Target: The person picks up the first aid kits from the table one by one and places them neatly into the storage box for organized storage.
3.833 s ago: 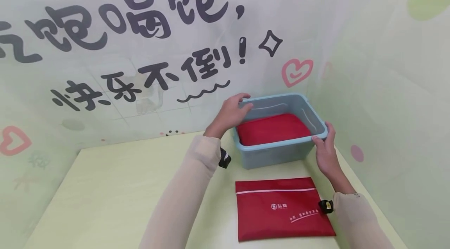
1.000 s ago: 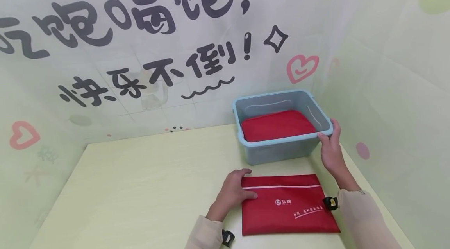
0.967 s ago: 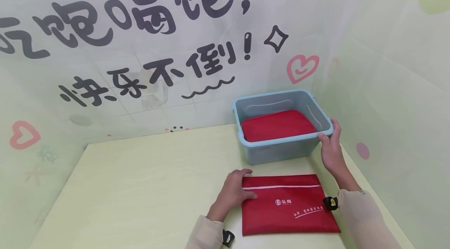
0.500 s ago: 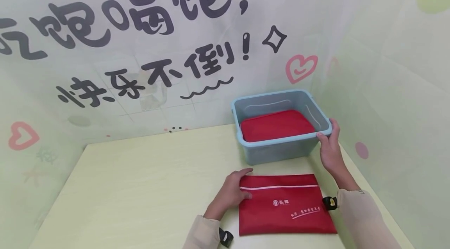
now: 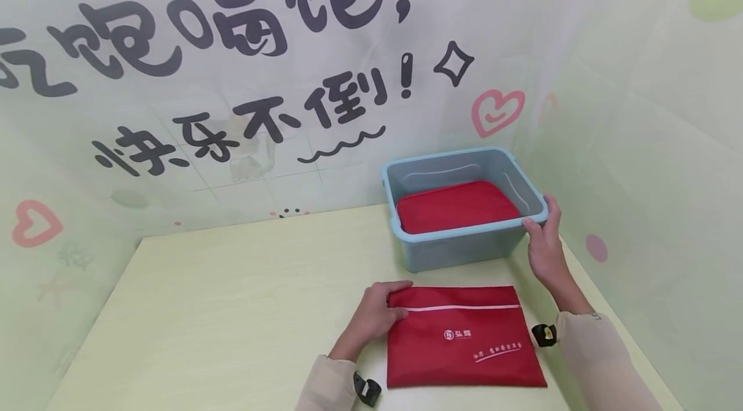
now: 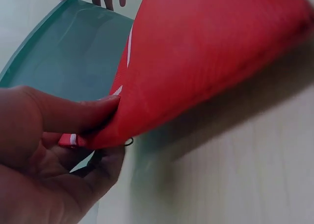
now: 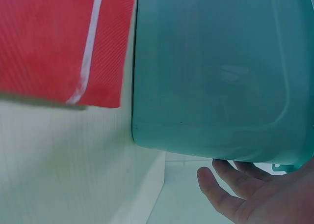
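A flat red zip pouch [image 5: 458, 359] with white lettering and a white zip line lies in front of a blue plastic tub [image 5: 464, 253]. My left hand [image 5: 373, 315] pinches the pouch's upper left corner between thumb and fingers. In the left wrist view, that side of the pouch [image 6: 196, 52] is lifted off the table, with a shadow under it. At the tub's front right corner, my right hand [image 5: 545, 253] holds the rim, thumb on top and fingers along the outside. Inside the tub rests another red fabric item [image 5: 458, 206], its lower part hidden by the front wall.
The pale yellow table [image 5: 232, 308] stretches to the left. A printed wall sheet [image 5: 342, 185] closes the back, right behind the tub, and another sheet [image 5: 656, 204] runs along the right side near my right arm.
My left hand has come down from the tub's left rim to the pouch, closed on its corner and drawn it slightly left. The right hand has stayed on the tub's rim.
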A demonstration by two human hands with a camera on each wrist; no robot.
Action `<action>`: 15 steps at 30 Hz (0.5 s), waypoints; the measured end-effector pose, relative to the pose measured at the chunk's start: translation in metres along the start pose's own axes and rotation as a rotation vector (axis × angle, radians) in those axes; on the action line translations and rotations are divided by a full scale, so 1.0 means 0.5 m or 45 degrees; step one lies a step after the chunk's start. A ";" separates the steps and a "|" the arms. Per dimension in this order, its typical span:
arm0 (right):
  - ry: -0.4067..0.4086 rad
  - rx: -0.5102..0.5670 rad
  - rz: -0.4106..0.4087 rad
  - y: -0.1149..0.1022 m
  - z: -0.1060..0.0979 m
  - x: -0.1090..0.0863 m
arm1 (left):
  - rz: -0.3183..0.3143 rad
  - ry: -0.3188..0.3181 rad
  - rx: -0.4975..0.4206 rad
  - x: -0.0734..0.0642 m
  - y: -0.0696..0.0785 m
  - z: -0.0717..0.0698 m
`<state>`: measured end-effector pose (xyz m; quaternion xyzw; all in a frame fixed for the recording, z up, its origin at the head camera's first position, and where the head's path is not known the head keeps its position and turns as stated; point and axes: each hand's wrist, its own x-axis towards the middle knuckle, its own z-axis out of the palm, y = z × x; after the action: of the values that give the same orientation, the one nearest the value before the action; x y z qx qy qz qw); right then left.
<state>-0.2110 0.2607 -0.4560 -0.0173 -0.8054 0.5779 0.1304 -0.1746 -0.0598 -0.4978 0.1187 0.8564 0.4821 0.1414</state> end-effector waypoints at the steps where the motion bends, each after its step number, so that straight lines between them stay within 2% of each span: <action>1: 0.002 -0.002 0.006 -0.001 -0.001 0.000 | -0.003 0.010 -0.011 0.000 0.000 -0.002; 6: 0.001 -0.003 0.006 -0.002 -0.002 0.000 | 0.008 0.025 -0.066 -0.007 0.000 -0.016; 12: -0.002 -0.002 0.009 0.002 -0.001 0.000 | 0.001 -0.027 -0.149 -0.018 0.002 -0.033; 15: -0.004 -0.002 0.007 0.003 -0.001 -0.001 | -0.013 -0.065 -0.246 -0.023 0.010 -0.043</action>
<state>-0.2108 0.2614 -0.4574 -0.0188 -0.8060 0.5776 0.1277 -0.1711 -0.0784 -0.4815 0.1123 0.8027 0.5585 0.1765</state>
